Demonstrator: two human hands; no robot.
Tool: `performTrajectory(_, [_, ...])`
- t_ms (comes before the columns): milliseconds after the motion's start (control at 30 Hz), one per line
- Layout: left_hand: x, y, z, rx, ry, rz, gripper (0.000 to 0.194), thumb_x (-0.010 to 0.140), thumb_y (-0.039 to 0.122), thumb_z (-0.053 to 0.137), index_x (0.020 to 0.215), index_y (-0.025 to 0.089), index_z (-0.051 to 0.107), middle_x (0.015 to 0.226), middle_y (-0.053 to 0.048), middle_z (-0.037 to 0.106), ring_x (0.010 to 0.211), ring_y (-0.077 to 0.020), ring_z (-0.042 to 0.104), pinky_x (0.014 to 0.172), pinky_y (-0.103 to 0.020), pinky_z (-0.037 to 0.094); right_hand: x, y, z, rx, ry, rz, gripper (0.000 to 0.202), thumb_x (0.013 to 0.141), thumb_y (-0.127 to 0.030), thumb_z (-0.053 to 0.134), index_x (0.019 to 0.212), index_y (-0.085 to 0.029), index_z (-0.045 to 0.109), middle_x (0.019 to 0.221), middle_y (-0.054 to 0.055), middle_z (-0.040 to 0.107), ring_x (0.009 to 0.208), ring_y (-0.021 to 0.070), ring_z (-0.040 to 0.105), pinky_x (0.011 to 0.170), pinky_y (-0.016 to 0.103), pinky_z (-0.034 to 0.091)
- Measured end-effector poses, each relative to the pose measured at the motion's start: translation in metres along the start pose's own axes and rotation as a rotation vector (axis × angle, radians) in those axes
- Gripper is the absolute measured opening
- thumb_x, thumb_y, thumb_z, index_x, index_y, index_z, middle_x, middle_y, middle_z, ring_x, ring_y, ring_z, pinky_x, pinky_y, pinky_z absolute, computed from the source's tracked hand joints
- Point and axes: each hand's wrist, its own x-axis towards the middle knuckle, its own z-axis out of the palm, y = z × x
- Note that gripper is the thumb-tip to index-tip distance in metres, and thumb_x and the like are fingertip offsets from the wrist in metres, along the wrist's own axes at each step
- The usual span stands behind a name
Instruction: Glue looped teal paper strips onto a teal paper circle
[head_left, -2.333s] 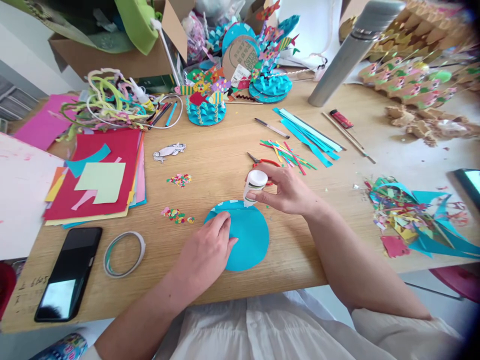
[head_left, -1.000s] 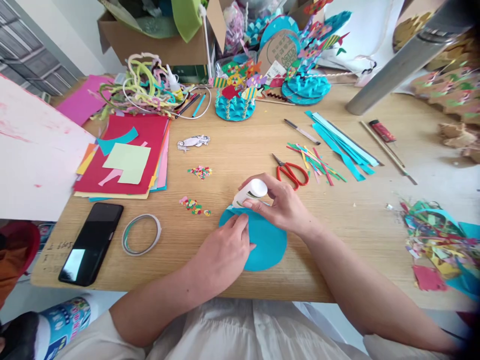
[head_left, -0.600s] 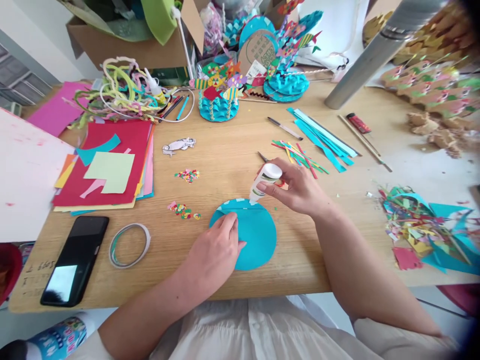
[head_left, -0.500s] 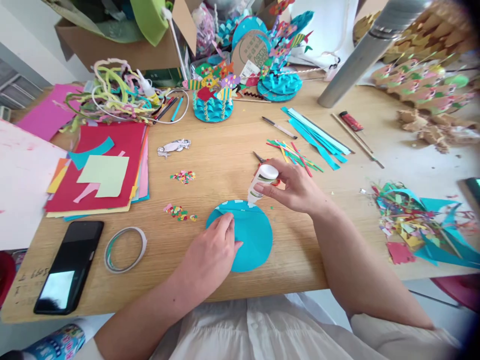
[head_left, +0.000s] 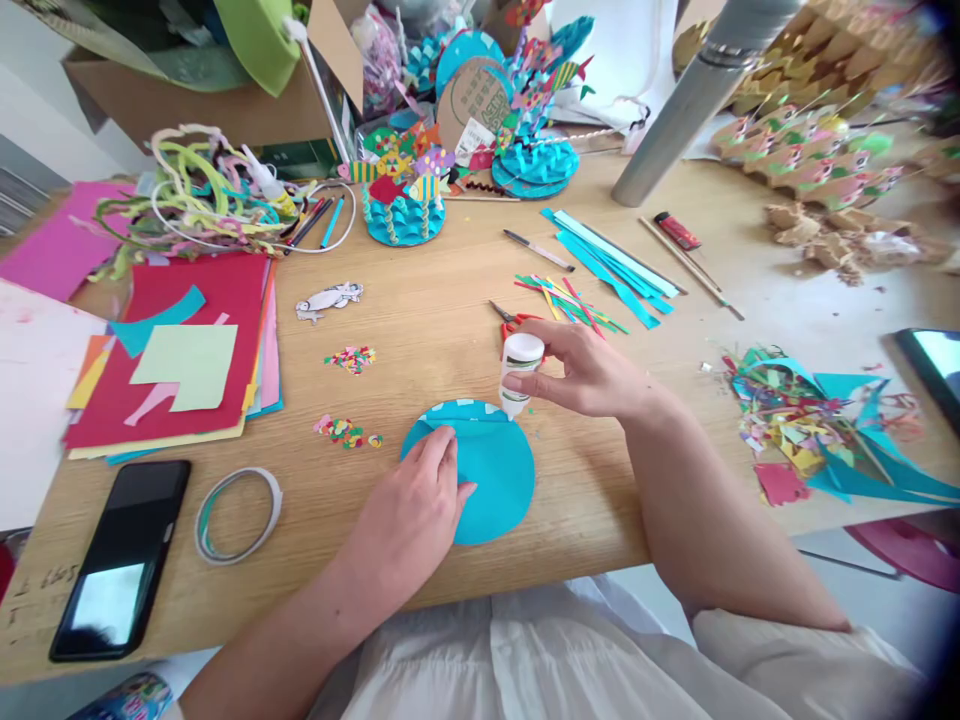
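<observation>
A round piece of blue paper (head_left: 491, 490) lies near the table's front edge, with several pale patches along its far rim and a fold line below them. My left hand (head_left: 420, 490) holds it down at the left, fingers pressed together on the fold and thumb on the paper. In my right hand (head_left: 581, 370) is a white glue bottle (head_left: 519, 375), nozzle down, its tip at the far right rim of the circle. Red-handled scissors (head_left: 506, 318) lie just behind the bottle, partly hidden by the right hand.
Small confetti piles (head_left: 349, 360), a tape roll (head_left: 238, 515) and a phone (head_left: 120, 560) lie to the left, below stacked coloured paper (head_left: 195, 300). Behind are paper strips (head_left: 607, 260), a pen (head_left: 538, 250) and a grey post (head_left: 675, 120). Paper scraps (head_left: 787, 400) lie right.
My right hand has moved the glue bottle rightward along the circle's far rim, and the bottle is more upright. My left hand stays on the paper. The view has shifted a little to the right.
</observation>
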Motion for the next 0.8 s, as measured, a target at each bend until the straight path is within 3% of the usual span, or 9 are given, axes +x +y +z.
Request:
performTrajectory(200, [0.000,-0.002,0.002,-0.041,-0.019,-0.026,0.039,0.099,0.027,0.046,0.122,-0.002,0.058,0.124,-0.022,0.063,0.111,-0.0271,0.065,0.092,-0.036,0.057,0.000,0.000,0.002,0.061,0.050,0.011,0.031,0.080,-0.047,0.070,0.076,-0.020,0.055,0.068,0.000,0.057,0.062,0.0127,0.049,0.058,0.028,0.035])
performTrajectory(367, [0.000,-0.002,0.001,-0.080,-0.025,-0.081,0.047,0.097,0.029,0.051,0.136,0.003,0.048,0.139,-0.022,0.052,0.121,-0.0299,0.058,0.096,-0.042,0.055,0.000,-0.003,0.000,0.273,0.307,0.066,0.036,0.080,-0.054,0.069,0.076,-0.021,0.055,0.069,0.000,0.055,0.062,0.0134,0.051,0.055,0.029,0.041])
performTrajectory(567, [0.008,0.002,0.014,-0.081,-0.097,-0.030,0.042,0.095,0.032,0.055,0.131,0.009,0.056,0.131,-0.016,0.061,0.119,-0.0323,0.058,0.100,-0.048,0.051,0.001,-0.002,0.002,0.353,0.485,0.073,0.042,0.076,-0.063,0.069,0.079,-0.023,0.056,0.071,0.002,0.054,0.064,0.0159,0.054,0.053,0.031,0.043])
performTrajectory(700, [0.018,0.003,0.028,-0.118,-0.076,0.049,0.037,0.098,0.029,0.046,0.122,0.005,0.060,0.138,-0.018,0.056,0.140,-0.0307,0.040,0.115,-0.048,0.037,0.002,0.003,0.005,0.372,0.553,0.062,0.041,0.077,-0.062,0.068,0.081,-0.023,0.058,0.073,0.002,0.057,0.066,0.0168,0.055,0.056,0.032,0.045])
performTrajectory(800, [0.022,0.005,0.032,-0.128,-0.110,0.059,0.046,0.099,0.032,0.043,0.140,0.011,0.047,0.155,-0.014,0.039,0.147,-0.0291,0.029,0.119,-0.053,0.028,0.003,0.009,0.007,0.418,0.575,0.054,0.039,0.078,-0.061,0.067,0.083,-0.024,0.058,0.073,0.003,0.056,0.067,0.0176,0.056,0.057,0.033,0.045])
